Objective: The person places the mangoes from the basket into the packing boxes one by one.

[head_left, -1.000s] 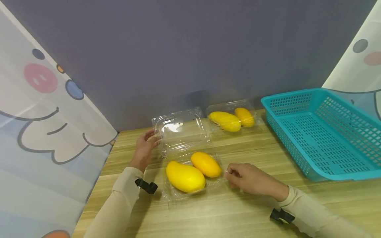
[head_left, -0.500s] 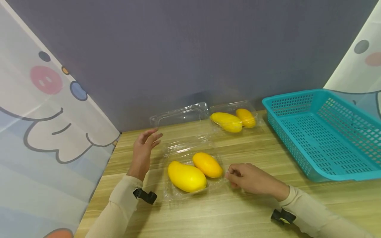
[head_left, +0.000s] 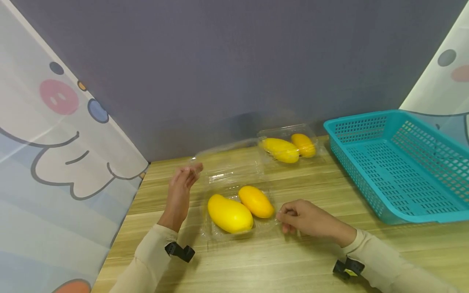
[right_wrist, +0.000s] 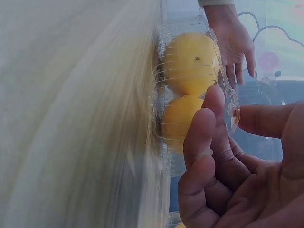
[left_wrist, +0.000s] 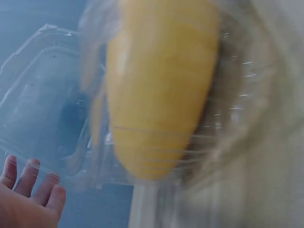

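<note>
A clear plastic clamshell container [head_left: 227,237] lies open on the wooden table, holding two yellow mangoes: a larger one [head_left: 230,213] on the left and a smaller, more orange one [head_left: 256,202] on the right. Its hinged lid [head_left: 227,160] stands raised on the far side. My left hand [head_left: 179,193] reaches along the lid's left side, its fingers extended right at the lid's edge; the left wrist view shows the fingertips [left_wrist: 32,164] there too. My right hand [head_left: 305,219] pinches the container's right rim [right_wrist: 232,111] between thumb and fingers.
Behind, near the grey wall, sits a second clear container [head_left: 278,131] with two mangoes [head_left: 280,150] inside. A turquoise perforated basket [head_left: 382,215] stands on the right of the table. Cartoon-printed sheets [head_left: 55,162] border both sides.
The lid tipped away from my left hand, then its upper edge came lower again. My left fingers now overlap its edge in the head view. The right hand stays at the rim.
</note>
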`<act>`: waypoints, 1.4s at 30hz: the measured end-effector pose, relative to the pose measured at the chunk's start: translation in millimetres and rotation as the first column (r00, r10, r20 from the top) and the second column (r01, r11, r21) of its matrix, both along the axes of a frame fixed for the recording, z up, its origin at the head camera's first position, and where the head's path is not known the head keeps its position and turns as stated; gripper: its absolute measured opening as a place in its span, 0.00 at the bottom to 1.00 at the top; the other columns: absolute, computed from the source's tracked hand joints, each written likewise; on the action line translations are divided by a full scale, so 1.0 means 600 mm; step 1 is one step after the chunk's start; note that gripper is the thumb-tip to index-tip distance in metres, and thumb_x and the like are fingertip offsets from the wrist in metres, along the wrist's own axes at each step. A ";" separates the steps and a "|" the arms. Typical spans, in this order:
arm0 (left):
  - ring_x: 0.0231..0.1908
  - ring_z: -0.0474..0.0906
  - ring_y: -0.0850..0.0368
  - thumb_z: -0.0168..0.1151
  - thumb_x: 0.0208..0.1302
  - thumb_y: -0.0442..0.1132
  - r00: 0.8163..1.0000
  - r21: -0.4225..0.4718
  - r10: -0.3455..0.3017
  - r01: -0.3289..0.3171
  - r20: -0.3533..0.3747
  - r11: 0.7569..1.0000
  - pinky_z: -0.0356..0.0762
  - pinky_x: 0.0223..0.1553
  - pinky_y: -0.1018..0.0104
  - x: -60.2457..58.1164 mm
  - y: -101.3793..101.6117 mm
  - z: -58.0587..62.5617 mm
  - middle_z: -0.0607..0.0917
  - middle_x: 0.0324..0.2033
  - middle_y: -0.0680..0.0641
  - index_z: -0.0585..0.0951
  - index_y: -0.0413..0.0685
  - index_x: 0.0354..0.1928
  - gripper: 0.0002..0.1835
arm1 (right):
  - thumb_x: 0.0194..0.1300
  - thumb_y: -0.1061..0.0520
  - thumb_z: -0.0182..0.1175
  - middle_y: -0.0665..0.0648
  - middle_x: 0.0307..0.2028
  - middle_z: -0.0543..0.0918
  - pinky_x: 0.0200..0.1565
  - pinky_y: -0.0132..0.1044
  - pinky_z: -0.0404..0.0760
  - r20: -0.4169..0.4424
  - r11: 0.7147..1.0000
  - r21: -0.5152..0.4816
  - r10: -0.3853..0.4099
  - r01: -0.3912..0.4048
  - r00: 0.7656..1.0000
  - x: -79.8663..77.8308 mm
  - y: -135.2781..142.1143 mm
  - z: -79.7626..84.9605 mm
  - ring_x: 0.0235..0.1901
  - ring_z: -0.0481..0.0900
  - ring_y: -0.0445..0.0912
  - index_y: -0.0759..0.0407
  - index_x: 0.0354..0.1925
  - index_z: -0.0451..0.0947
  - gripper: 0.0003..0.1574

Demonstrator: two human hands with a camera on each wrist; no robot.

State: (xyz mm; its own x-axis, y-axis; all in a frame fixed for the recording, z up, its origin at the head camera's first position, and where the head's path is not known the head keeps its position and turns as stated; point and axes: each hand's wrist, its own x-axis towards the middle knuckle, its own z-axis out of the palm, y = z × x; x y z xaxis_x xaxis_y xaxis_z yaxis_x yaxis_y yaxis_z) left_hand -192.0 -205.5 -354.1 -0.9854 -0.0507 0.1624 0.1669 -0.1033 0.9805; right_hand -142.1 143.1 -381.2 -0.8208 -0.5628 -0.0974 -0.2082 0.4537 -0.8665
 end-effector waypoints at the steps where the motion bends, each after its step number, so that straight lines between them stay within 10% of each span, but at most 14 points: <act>1: 0.66 0.71 0.55 0.44 0.79 0.51 1.000 -0.008 0.001 -0.001 0.006 1.000 0.62 0.71 0.59 0.004 -0.001 -0.002 0.80 0.61 0.51 0.72 0.47 0.44 0.15 | 0.75 0.49 0.54 0.51 0.25 0.84 0.21 0.30 0.71 0.003 1.000 -0.005 -0.001 0.001 1.000 0.000 0.000 0.000 0.23 0.77 0.43 0.61 0.37 0.81 0.18; 9: 0.58 0.71 0.59 0.47 0.78 0.46 0.996 -0.056 0.020 -0.015 0.090 0.998 0.63 0.69 0.60 0.047 -0.006 -0.018 0.77 0.50 0.60 0.77 0.55 0.45 0.09 | 0.81 0.48 0.42 0.57 0.28 0.87 0.28 0.36 0.80 0.118 0.996 -0.085 -0.014 0.024 0.993 -0.004 0.000 0.000 0.26 0.80 0.44 0.66 0.41 0.81 0.28; 16: 0.72 0.57 0.55 0.47 0.78 0.49 0.990 -0.195 -0.041 0.068 0.136 0.978 0.48 0.75 0.50 0.076 -0.013 -0.046 0.67 0.71 0.53 0.73 0.44 0.60 0.19 | 0.81 0.37 0.28 0.59 0.30 0.88 0.27 0.33 0.73 0.217 0.994 -0.109 0.003 0.022 0.976 -0.009 0.001 0.005 0.25 0.80 0.43 0.68 0.44 0.81 0.44; 21: 0.76 0.50 0.47 0.47 0.78 0.45 0.983 -0.224 -0.086 0.121 0.162 0.967 0.38 0.76 0.38 0.082 -0.015 -0.061 0.61 0.75 0.47 0.67 0.38 0.67 0.24 | 0.81 0.41 0.38 0.57 0.31 0.88 0.27 0.32 0.73 0.222 0.995 -0.096 0.005 0.017 0.975 -0.006 -0.001 0.002 0.25 0.80 0.42 0.66 0.45 0.81 0.34; 31: 0.74 0.58 0.44 0.49 0.76 0.38 0.977 -0.248 -0.062 0.113 0.203 0.962 0.50 0.74 0.38 0.122 -0.017 -0.062 0.61 0.73 0.46 0.64 0.43 0.70 0.24 | 0.76 0.48 0.51 0.54 0.29 0.85 0.25 0.29 0.73 0.209 0.993 -0.117 0.029 -0.004 0.977 -0.003 -0.002 -0.008 0.25 0.78 0.41 0.68 0.44 0.80 0.24; 42: 0.41 0.75 0.53 0.54 0.73 0.46 0.907 -0.260 0.046 0.071 0.419 0.963 0.78 0.45 0.63 0.165 -0.003 -0.062 0.75 0.49 0.46 0.68 0.45 0.60 0.20 | 0.75 0.47 0.51 0.50 0.25 0.83 0.23 0.27 0.67 0.276 0.988 -0.143 -0.009 0.050 0.961 0.000 -0.012 -0.009 0.22 0.76 0.40 0.69 0.39 0.78 0.24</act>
